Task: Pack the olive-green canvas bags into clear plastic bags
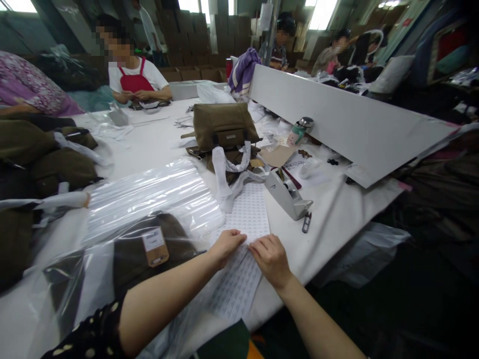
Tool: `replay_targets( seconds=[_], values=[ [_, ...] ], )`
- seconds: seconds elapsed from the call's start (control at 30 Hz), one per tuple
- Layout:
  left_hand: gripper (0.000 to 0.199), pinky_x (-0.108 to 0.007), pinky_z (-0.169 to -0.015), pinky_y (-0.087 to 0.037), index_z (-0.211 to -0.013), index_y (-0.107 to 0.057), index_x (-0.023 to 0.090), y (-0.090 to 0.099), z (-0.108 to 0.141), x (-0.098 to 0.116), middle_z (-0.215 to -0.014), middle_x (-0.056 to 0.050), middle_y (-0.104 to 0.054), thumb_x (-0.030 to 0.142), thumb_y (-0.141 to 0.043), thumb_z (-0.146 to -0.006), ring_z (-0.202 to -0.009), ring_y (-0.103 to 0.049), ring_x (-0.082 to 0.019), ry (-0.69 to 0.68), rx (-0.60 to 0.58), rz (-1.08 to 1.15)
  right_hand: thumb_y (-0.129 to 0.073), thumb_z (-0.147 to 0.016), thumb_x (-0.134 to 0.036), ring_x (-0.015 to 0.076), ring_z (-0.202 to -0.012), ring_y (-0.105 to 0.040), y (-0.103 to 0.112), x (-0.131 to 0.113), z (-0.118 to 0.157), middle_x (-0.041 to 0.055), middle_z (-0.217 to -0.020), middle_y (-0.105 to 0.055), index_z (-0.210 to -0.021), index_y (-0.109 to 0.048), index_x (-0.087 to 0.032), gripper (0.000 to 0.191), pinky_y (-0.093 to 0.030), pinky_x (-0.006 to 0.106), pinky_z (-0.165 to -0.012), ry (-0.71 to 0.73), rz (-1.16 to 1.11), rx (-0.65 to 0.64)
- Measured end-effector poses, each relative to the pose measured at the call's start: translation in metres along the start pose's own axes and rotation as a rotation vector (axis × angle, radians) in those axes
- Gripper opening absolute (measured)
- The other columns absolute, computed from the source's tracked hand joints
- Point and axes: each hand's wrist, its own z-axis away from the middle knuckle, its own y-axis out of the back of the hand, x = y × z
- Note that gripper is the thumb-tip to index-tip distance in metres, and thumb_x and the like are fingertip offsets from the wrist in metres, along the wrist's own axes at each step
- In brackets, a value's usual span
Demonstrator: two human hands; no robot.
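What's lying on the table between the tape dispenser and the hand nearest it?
In the head view, small thread snips lie on the white table between the tape dispenser and the right hand.

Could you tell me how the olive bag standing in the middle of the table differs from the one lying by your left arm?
The middle bag stands upright and bare, while the near bag lies flat inside a clear plastic sleeve. The near bag shows a brown hang tag; I see no such tag on the middle bag. The near bag lies close to the left hand; the middle bag is farther up the table. Both are the same olive-brown.
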Motion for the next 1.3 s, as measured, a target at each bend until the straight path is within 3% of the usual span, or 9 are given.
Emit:
replay_targets(
  seconds=[0.1, 0.2, 0.27, 0.37, 0.47, 0.57, 0.67, 0.77, 1.3],
  values=[
    [0.026, -0.031, -0.066, -0.046, -0.089, -0.059, 0.013, 0.02, 0.006, 0.007, -0.078, -0.007, -0.063, 0.033, -0.054, -0.074, -0.072, -0.058, -0.019, -0.081, 0.099, -0.083, -0.057, -0.084, -0.025, 0.0172, -0.074, -0.049, 0.011, -0.008, -0.005, 0.0026, -0.072, -0.059, -0.073, -0.061, -0.018, 0.014, -0.039, 0.033, -0.073, -0.088, -0.203, 0.131],
    [0.034, -0.038, -0.092, -0.04, -0.103, -0.06, 0.018, 0.064, 0.04, 0.013, -0.107, -0.009, -0.062, 0.031, -0.062, -0.072, -0.102, -0.053, -0.023, -0.301, 0.212, -0.259, -0.063, -0.079, -0.037, 0.0143, -0.068, -0.049, 0.017, -0.02, -0.023, 0.0017, -0.071, -0.058, -0.075, -0.061, -0.017, 0.02, -0.041, 0.029, -0.066, -0.4, -0.593, 0.064],
    [0.023, -0.037, -0.095, -0.039, -0.099, -0.061, 0.02, 0.098, 0.081, 0.01, -0.107, -0.006, -0.062, 0.028, -0.058, -0.078, -0.104, -0.052, -0.021, -0.502, 0.255, -0.462, -0.065, -0.076, -0.044, 0.0116, -0.062, -0.047, 0.014, -0.036, -0.045, 0.0009, -0.069, -0.057, -0.079, -0.062, -0.016, 0.028, -0.04, 0.026, -0.06, -0.542, -0.852, -0.087],
    [0.016, -0.032, -0.09, -0.044, -0.096, -0.061, 0.02, 0.144, 0.152, -0.016, -0.101, -0.005, -0.063, 0.02, -0.051, -0.084, -0.098, -0.054, -0.017, -0.707, 0.417, -0.706, -0.067, -0.072, -0.046, 0.007, -0.051, -0.039, -0.001, -0.085, -0.083, -0.003, -0.057, -0.049, -0.084, -0.062, -0.015, 0.034, -0.033, 0.021, -0.049, -0.539, -1.162, -0.312],
    [0.021, -0.033, -0.09, -0.044, -0.103, -0.06, 0.019, 0.182, 0.207, -0.061, -0.103, -0.006, -0.062, 0.018, -0.051, -0.084, -0.099, -0.054, -0.017, -0.698, 0.743, -0.856, -0.068, -0.07, -0.047, 0.0042, -0.039, -0.029, -0.026, -0.16, -0.119, -0.0083, -0.047, -0.038, -0.09, -0.058, -0.016, 0.038, -0.02, 0.018, -0.039, -0.482, -1.407, -0.659],
    [0.027, -0.038, -0.092, -0.043, -0.111, -0.058, 0.019, 0.21, 0.234, -0.107, -0.11, -0.007, -0.061, 0.024, -0.051, -0.085, -0.104, -0.052, -0.021, -0.531, 1.005, -0.973, -0.066, -0.069, -0.048, 0.0031, -0.034, -0.023, -0.059, -0.239, -0.142, -0.0104, -0.046, -0.036, -0.093, -0.053, -0.019, 0.04, -0.013, 0.017, -0.035, -0.433, -1.485, -1.066],
    [0.031, -0.04, -0.091, -0.042, -0.115, -0.057, 0.02, 0.226, 0.241, -0.139, -0.114, -0.006, -0.061, 0.029, -0.051, -0.085, -0.107, -0.051, -0.023, -0.44, 1.068, -1.025, -0.058, -0.078, -0.043, 0.0033, -0.032, -0.021, -0.096, -0.297, -0.156, -0.0097, -0.045, -0.037, -0.085, -0.051, -0.019, 0.026, -0.012, 0.017, -0.034, -0.411, -1.289, -1.287],
    [0.03, -0.04, -0.092, -0.041, -0.114, -0.057, 0.02, 0.237, 0.24, -0.154, -0.114, -0.005, -0.062, 0.029, -0.05, -0.086, -0.11, -0.048, -0.023, -0.425, 1.076, -1.0, -0.047, -0.087, -0.039, 0.0041, -0.03, -0.021, -0.127, -0.324, -0.164, -0.0093, -0.042, -0.037, -0.085, -0.049, -0.019, 0.02, -0.01, 0.017, -0.034, -0.459, -1.082, -1.297],
    [0.03, -0.045, -0.1, -0.03, -0.114, -0.055, 0.021, 0.288, 0.217, -0.154, -0.13, -0.002, -0.052, 0.023, -0.039, -0.089, -0.124, -0.037, -0.026, -0.421, 1.042, -0.917, -0.034, -0.093, -0.046, 0.005, -0.03, -0.022, -0.16, -0.347, -0.18, -0.0079, -0.043, -0.038, -0.096, -0.052, -0.019, 0.032, -0.014, 0.016, -0.033, -0.517, -0.842, -1.297]
  ],
)
